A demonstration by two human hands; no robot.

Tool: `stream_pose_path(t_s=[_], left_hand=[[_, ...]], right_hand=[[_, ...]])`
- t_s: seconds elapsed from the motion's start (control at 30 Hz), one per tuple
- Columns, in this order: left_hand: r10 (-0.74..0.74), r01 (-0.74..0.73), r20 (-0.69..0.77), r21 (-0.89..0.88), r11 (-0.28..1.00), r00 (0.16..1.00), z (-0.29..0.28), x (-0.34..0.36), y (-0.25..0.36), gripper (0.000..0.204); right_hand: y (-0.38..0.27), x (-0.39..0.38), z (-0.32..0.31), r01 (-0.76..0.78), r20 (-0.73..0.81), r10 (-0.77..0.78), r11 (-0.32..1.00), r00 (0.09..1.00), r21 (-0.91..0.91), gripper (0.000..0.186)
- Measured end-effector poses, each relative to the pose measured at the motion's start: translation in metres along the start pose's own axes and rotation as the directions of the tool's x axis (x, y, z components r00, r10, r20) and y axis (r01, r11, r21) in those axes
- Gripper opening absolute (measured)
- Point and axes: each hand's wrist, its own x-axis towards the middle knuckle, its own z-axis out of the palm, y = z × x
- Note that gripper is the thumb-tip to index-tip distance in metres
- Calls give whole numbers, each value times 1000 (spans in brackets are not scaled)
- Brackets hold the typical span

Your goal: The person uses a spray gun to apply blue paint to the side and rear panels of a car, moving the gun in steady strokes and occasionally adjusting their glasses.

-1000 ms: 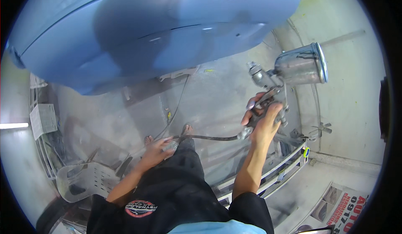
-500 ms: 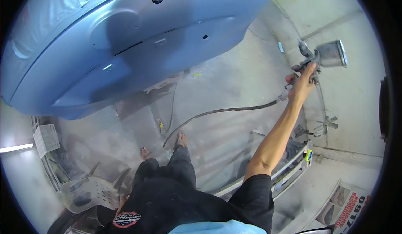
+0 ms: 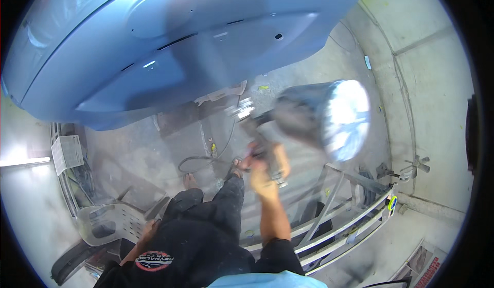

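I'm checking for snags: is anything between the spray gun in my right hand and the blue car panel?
Nothing visible is: your right hand holds the spray gun, its nozzle toward the blue car panel. The dark hose loops lower in the picture, outside that gap.

Free room lies between spray gun [image 3: 301, 113] and blue panel [image 3: 170, 66]; a metal rack [image 3: 342, 226] blocks the lower right side.

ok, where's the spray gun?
In the head view, the spray gun is just right of centre, in the right hand, pictured below the big blue panel.
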Motion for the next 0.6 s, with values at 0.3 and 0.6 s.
stream_pose_path(t_s=[0.3, 0.6], left_hand=[[79, -53, -151, 168, 984, 985, 47, 0, -30, 33], [-176, 172, 34, 80, 982, 984, 39, 8, -7, 40]], right_hand=[[-2, 36, -51, -102, 249, 104, 995, 963, -23, 36], [-22, 49, -58, -40, -303, -69, 940, 950, -338, 40]])
